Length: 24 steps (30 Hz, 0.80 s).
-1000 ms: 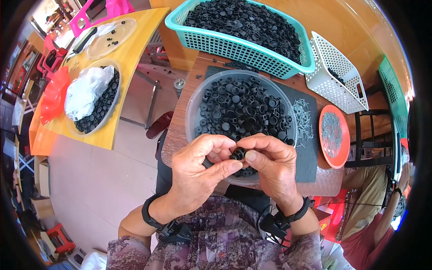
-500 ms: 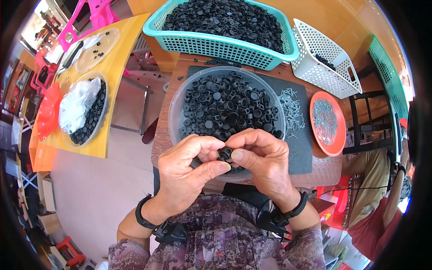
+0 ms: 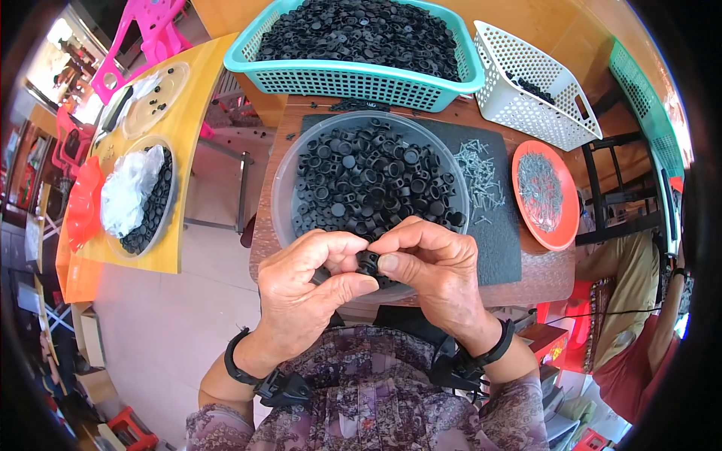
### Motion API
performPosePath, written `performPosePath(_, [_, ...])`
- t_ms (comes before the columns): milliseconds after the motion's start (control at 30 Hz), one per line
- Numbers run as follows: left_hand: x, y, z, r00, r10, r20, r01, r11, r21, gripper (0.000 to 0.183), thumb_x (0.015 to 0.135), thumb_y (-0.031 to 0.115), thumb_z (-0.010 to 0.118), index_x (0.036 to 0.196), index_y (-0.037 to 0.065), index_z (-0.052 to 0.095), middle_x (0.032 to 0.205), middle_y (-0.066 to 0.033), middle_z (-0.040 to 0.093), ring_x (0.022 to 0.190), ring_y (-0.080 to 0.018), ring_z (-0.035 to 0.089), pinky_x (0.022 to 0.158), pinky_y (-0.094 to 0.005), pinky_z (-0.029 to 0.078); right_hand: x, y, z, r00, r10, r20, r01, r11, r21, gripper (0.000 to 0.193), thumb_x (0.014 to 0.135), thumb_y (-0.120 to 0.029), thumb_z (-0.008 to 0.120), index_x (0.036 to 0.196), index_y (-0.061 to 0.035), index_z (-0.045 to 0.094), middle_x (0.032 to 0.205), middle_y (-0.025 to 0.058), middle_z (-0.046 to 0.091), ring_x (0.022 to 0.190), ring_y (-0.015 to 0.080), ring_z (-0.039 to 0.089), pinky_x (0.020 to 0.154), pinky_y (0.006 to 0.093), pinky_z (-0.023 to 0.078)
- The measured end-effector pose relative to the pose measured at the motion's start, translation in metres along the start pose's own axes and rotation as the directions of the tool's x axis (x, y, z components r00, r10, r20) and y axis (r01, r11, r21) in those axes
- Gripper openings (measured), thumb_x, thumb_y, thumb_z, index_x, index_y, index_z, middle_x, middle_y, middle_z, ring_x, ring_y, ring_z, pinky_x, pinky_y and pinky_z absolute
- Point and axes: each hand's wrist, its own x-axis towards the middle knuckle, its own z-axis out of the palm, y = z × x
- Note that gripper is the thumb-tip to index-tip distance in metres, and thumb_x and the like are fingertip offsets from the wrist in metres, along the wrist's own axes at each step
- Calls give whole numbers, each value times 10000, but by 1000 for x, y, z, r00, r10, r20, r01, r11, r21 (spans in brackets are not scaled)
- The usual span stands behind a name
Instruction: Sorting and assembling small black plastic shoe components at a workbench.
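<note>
Between the fingertips of both hands is a small black plastic part point(image 3: 367, 263), partly covered by the fingers. My left hand point(image 3: 304, 279) pinches it from the left with thumb and fingers. From the right, my right hand point(image 3: 430, 267) presses thumb and forefinger against the same part. Both hands hover over the near rim of a clear round tub point(image 3: 284, 180), which holds many similar black plastic parts point(image 3: 368, 169), some ring-shaped and some like round caps.
A teal basket point(image 3: 353, 84) heaped with black parts stands behind the tub. Right of it are a white basket point(image 3: 519, 105), loose screws point(image 3: 481, 177) on a dark mat point(image 3: 500, 259), and an orange dish point(image 3: 558, 239) of screws. A yellow table point(image 3: 197, 98) stands left; another person point(image 3: 639, 361) sits at right.
The view has shifted slightly, so the tub and baskets sit a little further left. Both hands keep their pinch on the black part, with little finger movement.
</note>
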Motion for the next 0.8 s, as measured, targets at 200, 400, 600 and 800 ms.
performPosePath(200, [2, 1, -1, 998, -6, 64, 5, 1000, 13, 336, 685, 54, 795, 982, -12, 653, 782, -53, 624, 701, -98, 593, 632, -227, 503, 1, 1, -2, 995, -93, 30, 96, 987, -125, 189, 774, 92, 647, 922, -15, 694, 819, 19, 593, 741, 79, 538, 663, 215, 435])
performPosePath(400, [4, 4, 0, 992, -55, 110, 52, 998, 30, 307, 689, 64, 796, 945, -20, 650, 755, -37, 625, 686, -90, 584, 618, -229, 483, -2, -1, -2, 994, -106, 15, 107, 966, -235, 189, 765, 102, 634, 897, -17, 695, 790, 21, 573, 722, 81, 529, 646, 210, 425])
performPosePath(600, [6, 2, 3, 989, -91, 114, 94, 995, -17, 256, 697, 70, 797, 868, -14, 627, 735, -17, 613, 669, -77, 553, 611, -220, 459, -3, -2, -1, 986, -164, 0, 157, 942, -296, 185, 752, 114, 621, 876, -10, 682, 779, 25, 557, 707, 89, 521, 620, 221, 415])
performPosePath(800, [4, -6, 2, 992, 15, 125, -24, 997, 68, 304, 720, 175, 797, 854, -4, 591, 726, -18, 595, 649, -79, 542, 582, -224, 447, -7, -3, 1, 988, -155, -4, 149, 952, -268, 198, 754, 130, 643, 891, -10, 674, 802, 18, 561, 727, 79, 517, 663, 211, 425])
